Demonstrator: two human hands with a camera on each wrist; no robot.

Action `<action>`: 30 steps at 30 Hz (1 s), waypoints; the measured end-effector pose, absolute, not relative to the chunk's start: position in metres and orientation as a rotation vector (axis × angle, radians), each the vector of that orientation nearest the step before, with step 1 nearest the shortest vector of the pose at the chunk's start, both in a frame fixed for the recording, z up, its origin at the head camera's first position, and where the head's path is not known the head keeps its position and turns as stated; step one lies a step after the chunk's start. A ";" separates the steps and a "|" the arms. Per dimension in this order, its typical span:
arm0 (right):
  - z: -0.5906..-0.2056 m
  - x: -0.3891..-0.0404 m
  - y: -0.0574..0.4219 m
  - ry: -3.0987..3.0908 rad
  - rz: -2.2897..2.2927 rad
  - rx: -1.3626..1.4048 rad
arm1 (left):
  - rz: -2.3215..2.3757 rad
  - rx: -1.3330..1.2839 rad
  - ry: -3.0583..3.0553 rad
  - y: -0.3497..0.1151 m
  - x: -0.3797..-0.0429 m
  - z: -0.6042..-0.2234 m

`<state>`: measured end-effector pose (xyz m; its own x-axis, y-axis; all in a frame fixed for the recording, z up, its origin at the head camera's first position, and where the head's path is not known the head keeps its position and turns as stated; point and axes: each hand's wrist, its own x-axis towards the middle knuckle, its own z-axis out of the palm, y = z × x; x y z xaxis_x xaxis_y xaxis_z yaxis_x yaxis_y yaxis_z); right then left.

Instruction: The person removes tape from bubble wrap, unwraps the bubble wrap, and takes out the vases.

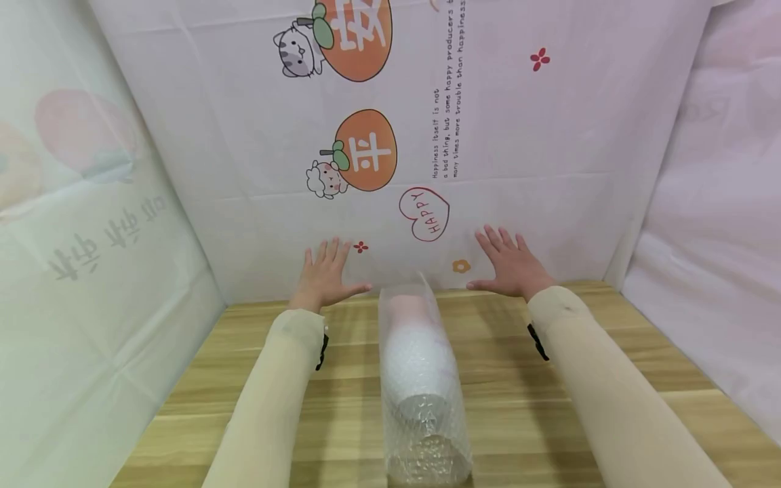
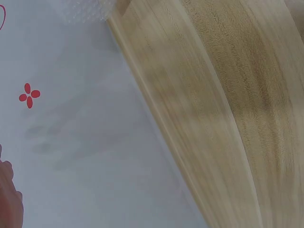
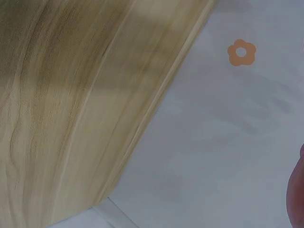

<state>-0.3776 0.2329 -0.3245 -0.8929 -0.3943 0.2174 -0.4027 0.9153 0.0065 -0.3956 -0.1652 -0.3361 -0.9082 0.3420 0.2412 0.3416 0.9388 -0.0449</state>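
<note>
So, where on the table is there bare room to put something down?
In the head view, the wooden table is bare between the left sleeve and the bubble-wrapped bundle, between the bundle and the right sleeve, and outward from each sleeve to the side cloths. The middle is crowded: the bundle fills it.

Pink/wht item (image 1: 421, 356), cream sleeves (image 1: 265, 400), brn-grained tbl (image 1: 500, 413), wht cloth (image 1: 586, 129) w/ red heart (image 1: 425, 215)

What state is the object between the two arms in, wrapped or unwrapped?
Wrapped: clear bubble wrap covers the pink-and-white object, whose colors show through it.
</note>
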 end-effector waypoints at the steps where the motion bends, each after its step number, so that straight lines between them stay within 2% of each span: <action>1: -0.324 -0.377 0.233 -2.866 0.060 0.600 | -0.001 -0.508 -2.850 -0.165 -0.395 -0.335; 30: -0.323 -0.377 0.242 -2.870 0.101 0.650 | -0.193 -0.505 -2.869 -0.162 -0.386 -0.332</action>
